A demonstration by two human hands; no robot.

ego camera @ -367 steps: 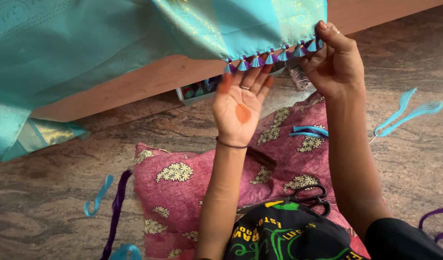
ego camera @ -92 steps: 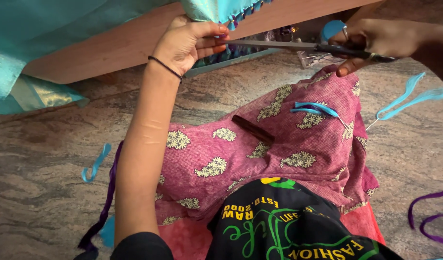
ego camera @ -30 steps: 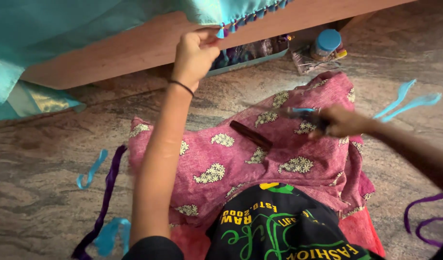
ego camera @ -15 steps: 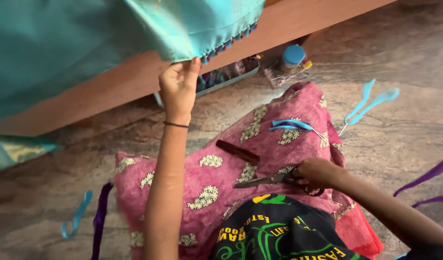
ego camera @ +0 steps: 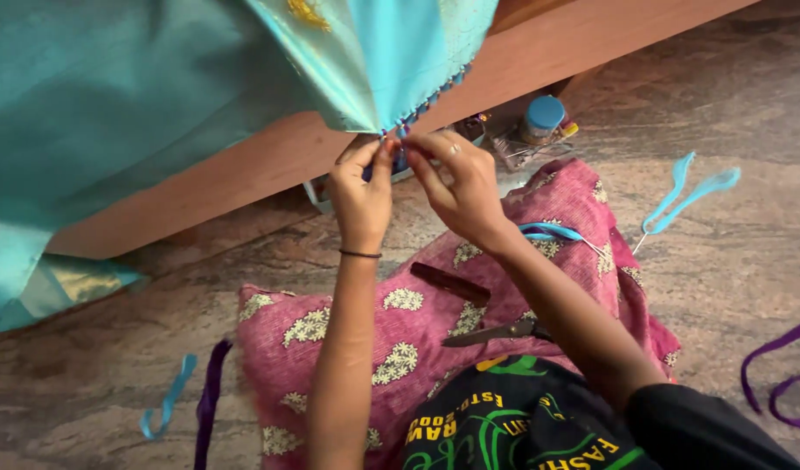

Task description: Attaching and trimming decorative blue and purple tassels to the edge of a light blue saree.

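Your left hand [ego camera: 361, 196] is raised to the lower corner of the turquoise cloth [ego camera: 156, 96], which hangs off the wooden ledge [ego camera: 539, 61] above your lap. Its fingers [ego camera: 381, 161] are pinched narrow on the cloth's tasselled edge [ego camera: 430, 100], thumb against forefinger. A thin dark band sits on that wrist.

Your right hand [ego camera: 461, 187] is just beside the left, both meeting at the same corner. Its fingers [ego camera: 426, 148] are drawn close together on the edge; a ring shows on one. Whether they grip a single tassel or the hem itself cannot be told from this view.

Across your lap lies a pink cushion [ego camera: 400, 322] patterned with pale flower motifs. On it: scissors [ego camera: 495, 332], lying shut, near your right forearm and touched by neither hand; a dark slim stick-like object [ego camera: 452, 283] between your two arms; a strand of blue thread [ego camera: 552, 231] at the cushion's far side.

Stone floor [ego camera: 748, 244]: light-blue ribbon pieces [ego camera: 687, 191] to your right, purple ribbon [ego camera: 778, 365] further right, one blue strip [ego camera: 167, 407] and one purple strip [ego camera: 208, 409] to your left. A small blue-lidded jar [ego camera: 542, 119] stands under the ledge.
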